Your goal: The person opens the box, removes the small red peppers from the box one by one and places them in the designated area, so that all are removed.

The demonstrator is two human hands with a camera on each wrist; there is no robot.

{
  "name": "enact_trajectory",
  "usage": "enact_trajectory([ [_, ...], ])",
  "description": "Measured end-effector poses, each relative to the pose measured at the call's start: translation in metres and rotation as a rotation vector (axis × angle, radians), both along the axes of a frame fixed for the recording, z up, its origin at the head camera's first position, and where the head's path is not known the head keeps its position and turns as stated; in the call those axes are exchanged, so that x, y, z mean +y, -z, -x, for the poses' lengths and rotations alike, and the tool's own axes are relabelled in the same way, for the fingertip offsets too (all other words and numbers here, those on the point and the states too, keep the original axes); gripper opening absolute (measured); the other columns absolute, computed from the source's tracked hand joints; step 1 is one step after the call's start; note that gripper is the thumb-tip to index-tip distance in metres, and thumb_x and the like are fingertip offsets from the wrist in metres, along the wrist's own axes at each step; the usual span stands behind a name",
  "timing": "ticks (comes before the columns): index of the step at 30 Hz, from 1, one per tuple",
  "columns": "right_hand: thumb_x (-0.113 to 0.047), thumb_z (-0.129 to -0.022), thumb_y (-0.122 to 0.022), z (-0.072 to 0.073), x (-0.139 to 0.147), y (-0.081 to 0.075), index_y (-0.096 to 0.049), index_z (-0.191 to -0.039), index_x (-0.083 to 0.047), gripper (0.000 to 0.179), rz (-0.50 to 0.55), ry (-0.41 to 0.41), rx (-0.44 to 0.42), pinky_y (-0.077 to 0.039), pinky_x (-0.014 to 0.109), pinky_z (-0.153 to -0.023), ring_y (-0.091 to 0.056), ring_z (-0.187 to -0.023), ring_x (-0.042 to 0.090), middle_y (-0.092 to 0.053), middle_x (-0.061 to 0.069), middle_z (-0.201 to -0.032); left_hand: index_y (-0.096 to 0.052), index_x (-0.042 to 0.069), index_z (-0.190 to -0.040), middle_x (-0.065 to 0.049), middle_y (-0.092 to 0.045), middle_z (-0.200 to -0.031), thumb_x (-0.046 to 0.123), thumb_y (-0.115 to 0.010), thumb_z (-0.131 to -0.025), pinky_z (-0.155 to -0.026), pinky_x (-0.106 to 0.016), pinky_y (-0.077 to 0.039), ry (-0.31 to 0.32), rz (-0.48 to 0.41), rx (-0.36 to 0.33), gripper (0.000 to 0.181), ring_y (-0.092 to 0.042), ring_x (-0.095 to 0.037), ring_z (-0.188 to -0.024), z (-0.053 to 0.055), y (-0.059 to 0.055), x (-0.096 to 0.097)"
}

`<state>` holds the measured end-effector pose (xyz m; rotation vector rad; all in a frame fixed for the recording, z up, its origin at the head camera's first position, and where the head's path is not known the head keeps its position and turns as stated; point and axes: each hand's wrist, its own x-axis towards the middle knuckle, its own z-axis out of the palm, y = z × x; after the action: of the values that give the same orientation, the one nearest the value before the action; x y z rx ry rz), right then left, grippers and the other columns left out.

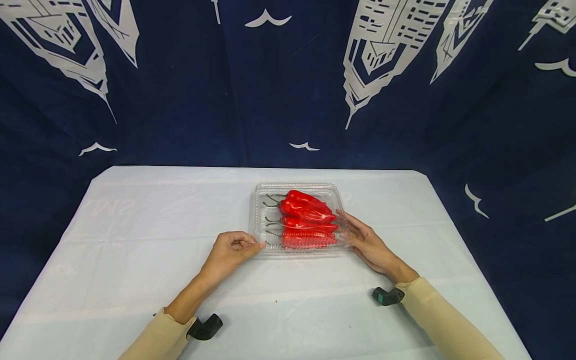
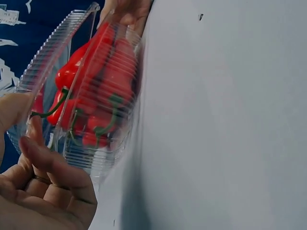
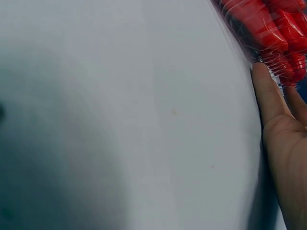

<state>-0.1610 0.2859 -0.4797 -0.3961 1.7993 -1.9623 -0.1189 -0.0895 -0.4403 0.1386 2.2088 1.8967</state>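
A clear plastic clamshell container (image 1: 265, 210) lies on the table with several red peppers (image 1: 310, 215) inside, their green stems pointing left. In the left wrist view its lid (image 2: 50, 52) stands partly raised over the ribbed base (image 2: 91, 160). At the front left corner, my left hand (image 1: 234, 252) pinches the lid's edge between thumb and index finger, its other fingers curled. My right hand (image 1: 373, 250) rests against the container's right side with fairly straight fingers. In the right wrist view, the thumb (image 3: 268, 91) touches the container's lower edge.
A white cloth covers the table (image 1: 148, 210). Behind it hangs a dark blue curtain (image 1: 279, 100) with white building prints. Black wrist devices sit at the left cuff (image 1: 204, 327) and the right cuff (image 1: 388, 296).
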Motion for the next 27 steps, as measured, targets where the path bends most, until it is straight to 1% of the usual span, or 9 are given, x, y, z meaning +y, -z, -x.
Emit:
enact_trajectory([
  [3, -0.007, -0.104, -0.049, 0.0005, -0.0006, 0.0003, -0.018, -0.161, -0.016, 0.065, -0.016, 0.002, 0.009, -0.044, 0.022, -0.107, -0.042, -0.139, 0.003, -0.016, 0.011, -0.167, -0.07, -0.001, -0.089, 0.0, -0.059, -0.075, 0.025, -0.079, -0.087, -0.059, -0.02, -0.043, -0.01, -0.003, 0.005, 0.027, -0.048, -0.008, -0.068, 0.0008, -0.0025, -0.0018],
  [8, -0.007, -0.104, -0.051, 0.0007, -0.0016, -0.0001, -0.021, -0.16, -0.015, 0.064, -0.043, 0.017, 0.018, -0.045, 0.023, -0.106, -0.043, -0.138, 0.006, -0.024, 0.006, -0.163, -0.07, -0.001, -0.092, 0.001, -0.055, -0.074, 0.023, -0.077, -0.089, -0.059, -0.019, -0.04, -0.036, -0.023, 0.028, 0.024, -0.047, -0.008, -0.068, 0.0018, -0.0062, -0.0064],
  [11, -0.008, -0.103, -0.052, -0.0001, -0.0021, -0.0014, -0.022, -0.16, -0.015, 0.065, -0.054, 0.028, 0.015, -0.046, 0.023, -0.105, -0.046, -0.136, 0.007, -0.029, 0.005, -0.159, -0.07, -0.002, -0.093, 0.003, -0.053, -0.072, 0.022, -0.074, -0.092, -0.057, -0.019, -0.038, -0.022, -0.045, 0.048, 0.024, -0.045, -0.006, -0.066, 0.0022, -0.007, -0.0084],
  [15, -0.009, -0.103, -0.052, -0.0011, -0.0021, -0.0025, -0.022, -0.16, -0.015, 0.064, -0.054, 0.028, 0.01, -0.047, 0.023, -0.104, -0.05, -0.132, 0.008, -0.036, 0.004, -0.155, -0.069, -0.004, -0.095, 0.005, -0.052, -0.068, 0.018, -0.072, -0.093, -0.057, -0.018, -0.039, 0.003, -0.08, 0.068, 0.022, -0.045, -0.005, -0.062, 0.0027, -0.0067, -0.0091],
  [20, -0.007, -0.103, -0.052, -0.0012, -0.0012, -0.0008, -0.021, -0.16, -0.013, 0.065, -0.047, 0.022, 0.015, -0.048, 0.024, -0.104, -0.053, -0.131, 0.009, -0.041, 0.001, -0.151, -0.066, -0.011, -0.099, 0.003, -0.052, -0.067, 0.015, -0.068, -0.095, -0.056, -0.018, -0.04, 0.029, -0.093, 0.08, 0.027, -0.046, -0.004, -0.059, 0.0032, -0.006, -0.0087],
  [23, -0.007, -0.103, -0.052, -0.0008, -0.0006, 0.0004, -0.021, -0.16, -0.012, 0.065, -0.048, 0.026, 0.022, -0.048, 0.024, -0.104, -0.052, -0.131, 0.009, -0.04, 0.005, -0.151, -0.064, -0.015, -0.101, 0.001, -0.053, -0.068, 0.016, -0.067, -0.096, -0.056, -0.019, -0.041, 0.036, -0.089, 0.081, 0.031, -0.047, -0.005, -0.06, 0.0037, -0.006, -0.0088],
  [27, -0.009, -0.104, -0.051, -0.0002, 0.0003, 0.0007, -0.021, -0.16, -0.016, 0.064, -0.064, 0.027, 0.018, -0.045, 0.022, -0.105, -0.047, -0.134, 0.006, -0.027, 0.014, -0.161, -0.064, -0.016, -0.102, -0.003, -0.056, -0.069, 0.016, -0.066, -0.097, -0.056, -0.019, -0.042, 0.036, -0.085, 0.077, 0.033, -0.049, -0.006, -0.061, 0.0044, -0.0073, -0.0089],
])
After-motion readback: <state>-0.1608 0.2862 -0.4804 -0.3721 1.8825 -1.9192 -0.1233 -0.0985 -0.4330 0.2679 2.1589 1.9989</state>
